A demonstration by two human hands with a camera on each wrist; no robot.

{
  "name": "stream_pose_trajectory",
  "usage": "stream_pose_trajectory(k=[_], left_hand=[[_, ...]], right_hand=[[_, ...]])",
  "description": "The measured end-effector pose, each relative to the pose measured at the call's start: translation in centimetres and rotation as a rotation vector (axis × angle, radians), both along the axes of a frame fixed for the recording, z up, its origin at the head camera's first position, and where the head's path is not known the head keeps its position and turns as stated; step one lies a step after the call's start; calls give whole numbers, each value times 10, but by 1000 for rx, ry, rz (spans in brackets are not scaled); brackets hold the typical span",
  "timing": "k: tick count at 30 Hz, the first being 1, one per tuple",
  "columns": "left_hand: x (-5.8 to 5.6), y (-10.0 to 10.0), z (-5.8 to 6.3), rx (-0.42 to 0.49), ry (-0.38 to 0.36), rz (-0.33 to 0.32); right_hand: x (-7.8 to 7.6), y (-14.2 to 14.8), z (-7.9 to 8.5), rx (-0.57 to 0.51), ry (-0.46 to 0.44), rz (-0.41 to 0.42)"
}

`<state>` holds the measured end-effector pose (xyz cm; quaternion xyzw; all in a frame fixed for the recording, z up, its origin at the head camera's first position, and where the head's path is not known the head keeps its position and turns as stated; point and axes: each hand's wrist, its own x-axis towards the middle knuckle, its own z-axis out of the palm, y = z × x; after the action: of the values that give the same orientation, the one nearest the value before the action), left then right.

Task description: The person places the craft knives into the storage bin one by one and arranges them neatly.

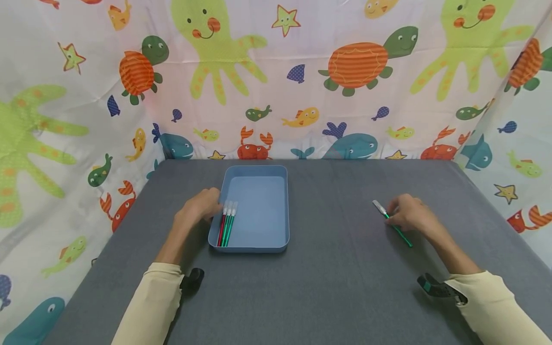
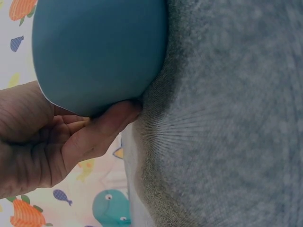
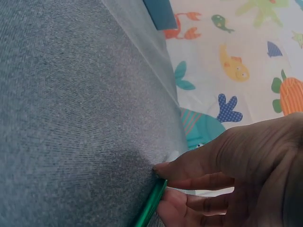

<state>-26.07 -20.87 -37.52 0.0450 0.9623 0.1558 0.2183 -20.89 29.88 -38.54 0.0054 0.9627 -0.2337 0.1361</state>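
A blue rectangular tray (image 1: 258,211) lies on the grey table, left of centre. One red and two green pens (image 1: 228,223) with pale caps lie side by side along its left wall. My left hand (image 1: 202,203) grips the tray's left side; in the left wrist view its thumb (image 2: 106,127) presses low on the tray's outer wall (image 2: 99,52). Over on the right, my right hand (image 1: 409,212) pinches another green pen (image 1: 401,234) with a pale cap, lying slantwise at the table surface. The right wrist view shows the green barrel (image 3: 150,205) at my fingertips.
The grey cloth-covered table (image 1: 327,278) stretches between and in front of the hands. A curtain (image 1: 267,57) printed with sea animals hangs behind it and along both sides. Dark wrist devices (image 1: 440,286) stick out from both cream sleeves.
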Motion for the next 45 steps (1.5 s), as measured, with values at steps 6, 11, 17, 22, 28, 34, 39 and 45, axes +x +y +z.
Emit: stream_pose_trajectory(k=[6, 11, 17, 22, 28, 34, 39, 45], left_hand=[[0, -1, 1, 8, -9, 7], [-2, -1, 1, 13, -35, 30], [-3, -1, 1, 4, -49, 40], [-3, 0, 0, 2, -45, 37], [-3, 0, 1, -2, -49, 34], [-3, 0, 1, -6, -55, 39], [-4, 0, 0, -6, -56, 35], [-4, 0, 1, -2, -51, 33]], right_hand=[[2, -4, 1, 9, 1, -25], [3, -3, 0, 3, 8, -34], [3, -4, -1, -6, 11, -47], [0, -7, 3, -11, 5, -67], [0, -12, 11, -20, 34, -73], [3, -22, 21, -45, 66, -44], [4, -34, 28, -51, 104, -8], [3, -50, 34, -144, 93, 28]])
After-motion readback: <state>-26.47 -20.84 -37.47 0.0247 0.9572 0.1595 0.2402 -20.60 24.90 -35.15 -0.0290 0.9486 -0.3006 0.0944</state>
